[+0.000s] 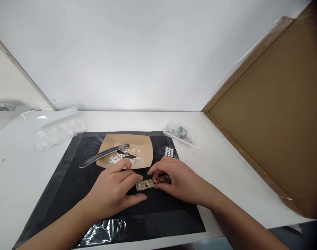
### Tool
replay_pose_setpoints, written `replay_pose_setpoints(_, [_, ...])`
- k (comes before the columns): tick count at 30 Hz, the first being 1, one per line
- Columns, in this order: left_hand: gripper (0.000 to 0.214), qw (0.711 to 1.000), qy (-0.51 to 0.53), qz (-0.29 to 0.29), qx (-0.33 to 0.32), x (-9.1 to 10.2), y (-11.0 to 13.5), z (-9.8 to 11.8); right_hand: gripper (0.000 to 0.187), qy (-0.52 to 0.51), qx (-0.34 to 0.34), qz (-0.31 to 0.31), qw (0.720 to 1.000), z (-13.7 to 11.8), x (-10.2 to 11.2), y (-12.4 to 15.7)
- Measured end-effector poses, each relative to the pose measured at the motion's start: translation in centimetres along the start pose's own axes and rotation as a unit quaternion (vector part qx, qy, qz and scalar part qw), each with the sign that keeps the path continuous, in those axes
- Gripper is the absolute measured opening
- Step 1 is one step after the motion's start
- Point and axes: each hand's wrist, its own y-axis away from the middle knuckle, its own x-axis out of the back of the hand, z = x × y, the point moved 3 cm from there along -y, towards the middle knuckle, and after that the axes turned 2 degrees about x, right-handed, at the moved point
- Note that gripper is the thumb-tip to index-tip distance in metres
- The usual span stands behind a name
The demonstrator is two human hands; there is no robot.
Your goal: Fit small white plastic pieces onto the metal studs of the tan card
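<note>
A narrow tan strip (148,183) lies across the black mat, carrying several small dark-and-silver pieces in a row. Its right end is darker and partly covered by my right hand (177,177). The right thumb and forefinger sit at opposite long edges of the strip, closed around it near its middle. At the strip's left end, my left hand (122,185) has its thumb and fingers spread apart. One left fingertip is by the strip's upper corner; whether it touches cannot be told. Just beyond both hands is a tan paper tray (144,147) holding white bits and dark scraps.
A dark nail file (103,155) rests across the tray's left side. A sheet of white oval stickers (169,151) lies on the black mat (61,201). Clear containers hold white pads (60,133) and small packets (181,133). Cardboard (267,114) stands at right.
</note>
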Motion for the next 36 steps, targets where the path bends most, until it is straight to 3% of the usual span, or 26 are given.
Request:
replay_pose_setpoints(11, [0.020, 0.998, -0.034, -0.051, 0.030, -1.0, 0.3, -0.3, 0.039, 0.004, 0.008, -0.005, 1.000, 0.0, -0.2, -0.1])
replay_pose_setpoints(20, [0.022, 0.997, -0.025, -0.054, 0.043, -1.0, 0.4, -0.3, 0.030, 0.066, 0.009, 0.010, 0.998, 0.7, 1.4, 0.2])
replay_pose_setpoints(26, [0.025, 0.996, -0.016, -0.063, 0.055, -1.0, 0.3, -0.4, 0.029, 0.065, 0.004, -0.008, 0.998, 0.4, 1.2, 0.1])
replay_pose_setpoints(36, [0.029, 0.996, -0.025, -0.060, 0.061, -1.2, 0.4, -0.5, 0.035, 0.055, 0.007, 0.013, 0.998, 0.3, 0.9, 0.1])
